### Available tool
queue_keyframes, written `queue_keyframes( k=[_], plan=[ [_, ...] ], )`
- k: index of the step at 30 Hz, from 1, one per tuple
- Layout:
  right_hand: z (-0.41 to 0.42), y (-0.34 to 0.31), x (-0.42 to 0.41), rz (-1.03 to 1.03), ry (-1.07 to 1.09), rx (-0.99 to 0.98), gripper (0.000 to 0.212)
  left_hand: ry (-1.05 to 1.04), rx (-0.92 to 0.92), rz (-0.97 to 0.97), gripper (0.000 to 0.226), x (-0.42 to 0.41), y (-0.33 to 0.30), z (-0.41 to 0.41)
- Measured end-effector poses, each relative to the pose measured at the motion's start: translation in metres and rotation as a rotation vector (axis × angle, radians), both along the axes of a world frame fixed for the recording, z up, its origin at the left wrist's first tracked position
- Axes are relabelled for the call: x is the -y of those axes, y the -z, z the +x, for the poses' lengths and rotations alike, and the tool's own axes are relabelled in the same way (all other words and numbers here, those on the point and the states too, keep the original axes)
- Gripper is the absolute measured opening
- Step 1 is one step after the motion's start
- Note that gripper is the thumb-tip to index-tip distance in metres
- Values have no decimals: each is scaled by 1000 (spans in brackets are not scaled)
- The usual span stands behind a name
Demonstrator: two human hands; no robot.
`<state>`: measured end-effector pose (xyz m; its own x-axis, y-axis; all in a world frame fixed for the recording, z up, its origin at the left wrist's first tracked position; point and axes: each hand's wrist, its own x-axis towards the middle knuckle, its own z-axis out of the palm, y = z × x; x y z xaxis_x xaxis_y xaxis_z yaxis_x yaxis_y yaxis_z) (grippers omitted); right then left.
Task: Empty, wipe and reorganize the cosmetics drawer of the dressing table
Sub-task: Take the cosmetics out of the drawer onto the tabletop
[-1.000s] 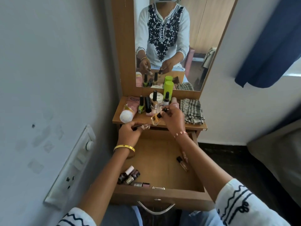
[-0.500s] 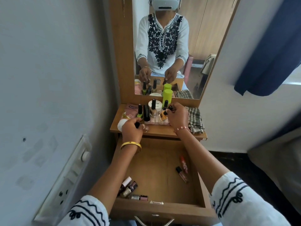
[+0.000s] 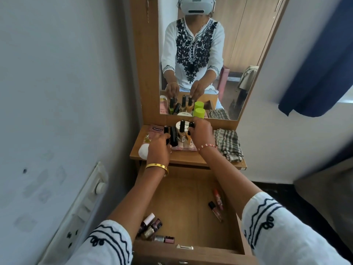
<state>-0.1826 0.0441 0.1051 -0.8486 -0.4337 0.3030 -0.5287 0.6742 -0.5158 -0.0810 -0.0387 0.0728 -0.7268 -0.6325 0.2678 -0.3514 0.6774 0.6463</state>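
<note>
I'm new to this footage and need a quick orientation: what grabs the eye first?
Both hands are up on the dressing-table shelf: the left hand and right hand each grip a black-capped bottle among the crowded cosmetics. Below them the open drawer still holds nail polish bottles at front left and two lip gloss tubes at right.

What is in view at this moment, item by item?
Open wooden drawer: one, brown, pulled out below the tabletop.
Red lip-gloss tubes: two, lying at drawer right.
Small nail-polish bottles: several, mixed colours, drawer front-left.
Black-capped cosmetic bottles: several, standing on the tabletop.
Lime-green cylindrical container: one, by the mirror.
Checked cloth: one, grey-white, tabletop right.
Mirror: one, above.
Left hand: grips a black-capped bottle.
Right hand: grips another.
</note>
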Motion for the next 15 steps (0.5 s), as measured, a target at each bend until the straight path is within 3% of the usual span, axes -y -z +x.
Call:
queue_keyframes(
  k=[7, 15],
  plan=[
    [-6, -1, 4, 21, -15, -43, 19, 2, 29, -143, 35, 4, -7, -1],
    [-8, -1, 5, 4, -11, -61, 20, -40, 58, -149, 37, 8, -7, -4]
  ],
)
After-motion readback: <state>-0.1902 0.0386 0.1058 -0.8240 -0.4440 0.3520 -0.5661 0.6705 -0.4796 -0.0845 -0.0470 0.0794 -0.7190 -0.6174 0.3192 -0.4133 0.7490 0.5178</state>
